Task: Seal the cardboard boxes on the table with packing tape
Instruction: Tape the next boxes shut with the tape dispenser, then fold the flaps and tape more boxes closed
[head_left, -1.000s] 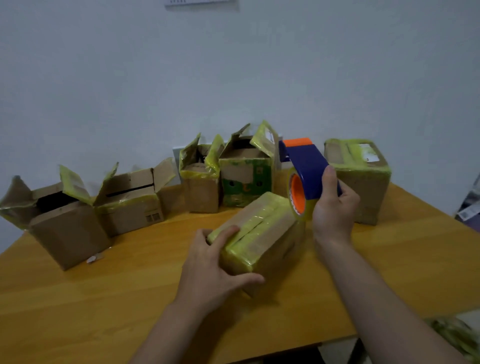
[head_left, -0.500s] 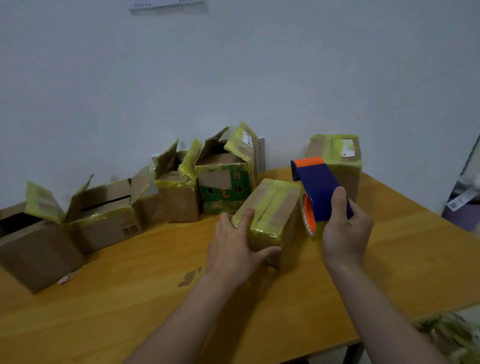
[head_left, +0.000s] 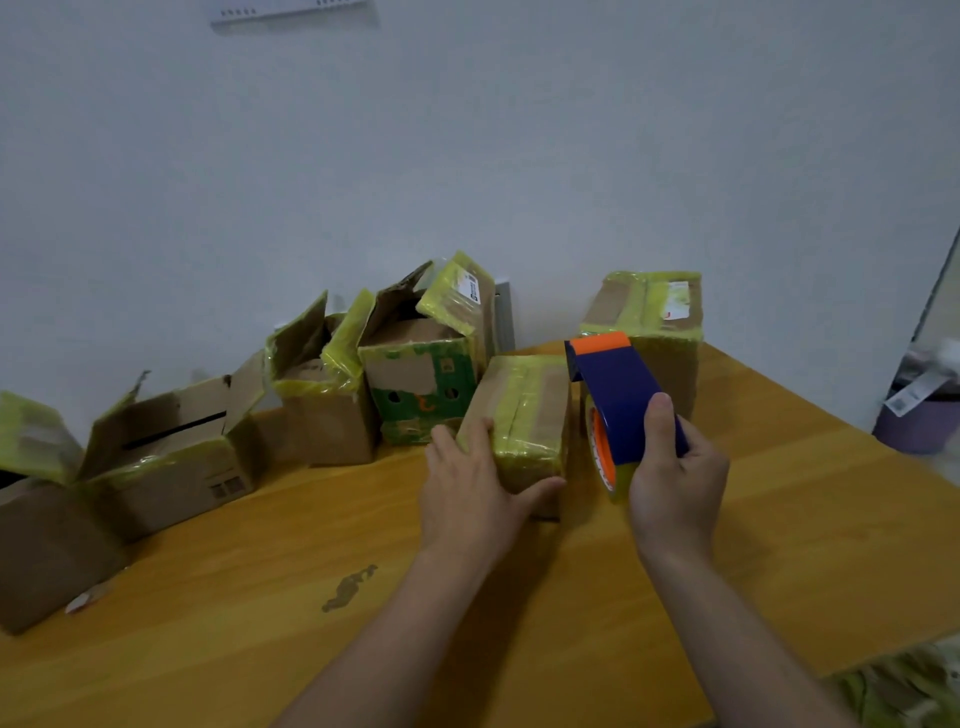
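Observation:
A small cardboard box (head_left: 524, 415) with yellowish tape over its closed top stands on the wooden table (head_left: 260, 597) in the middle. My left hand (head_left: 472, 493) grips its near left corner, thumb along the front face. Just right of the box my right hand (head_left: 675, 483) holds a blue and orange tape dispenser (head_left: 618, 405) upright, thumb on its blue back. Behind the dispenser stands another taped, closed box (head_left: 654, 322).
Several boxes with open flaps line the wall: a green-printed one (head_left: 421, 389), a brown one (head_left: 322, 410), a wider one (head_left: 171, 457) and one at the left edge (head_left: 36, 530). A dark stain (head_left: 348, 590) and a paper scrap (head_left: 85, 600) lie on the table.
My left hand has pushed the taped box away from me toward the row of boxes and turned it. My right hand has followed with the dispenser. The camera has swung right.

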